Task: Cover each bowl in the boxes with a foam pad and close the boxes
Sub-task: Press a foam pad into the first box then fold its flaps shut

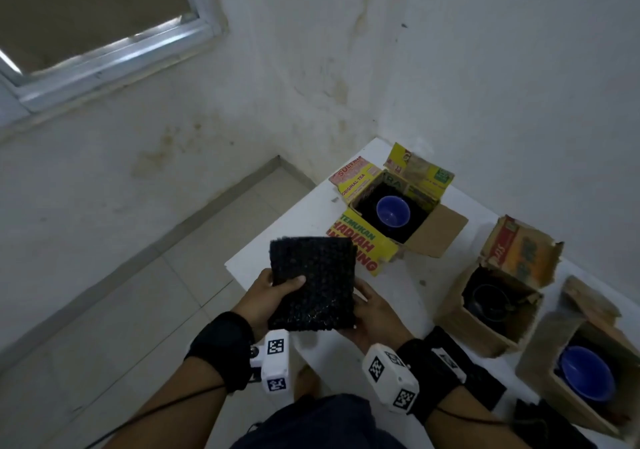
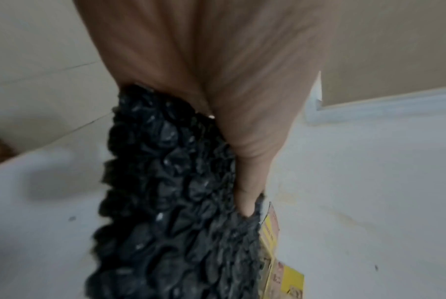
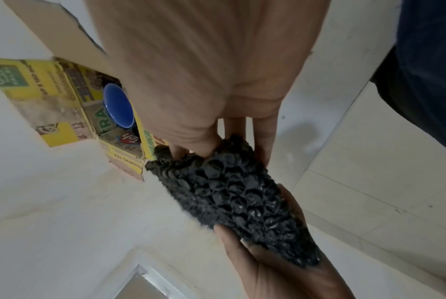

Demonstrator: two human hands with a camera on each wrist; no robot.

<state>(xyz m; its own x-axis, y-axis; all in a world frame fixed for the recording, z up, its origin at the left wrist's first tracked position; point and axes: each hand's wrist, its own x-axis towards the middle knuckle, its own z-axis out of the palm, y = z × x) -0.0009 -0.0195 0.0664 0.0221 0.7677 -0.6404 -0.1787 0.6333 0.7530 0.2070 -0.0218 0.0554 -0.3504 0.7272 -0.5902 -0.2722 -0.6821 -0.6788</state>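
A white table (image 1: 304, 226) stands in the corner of a room, against stained white walls (image 1: 502, 67). A window with a pale metal frame (image 1: 114, 57) is set in the left wall, and pale floor tiles (image 1: 114, 327) lie beside the table. A dark bundle (image 1: 533, 417) rests at the table's near right edge, too dim to identify.

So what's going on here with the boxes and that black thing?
A person holds a black foam pad in both hands, left hand gripping one edge with the thumb on top, right hand supporting the other edge. On the white table stand three open boxes, each with an uncovered bowl. The yellow box, holding a blue bowl, is just beyond the pad.
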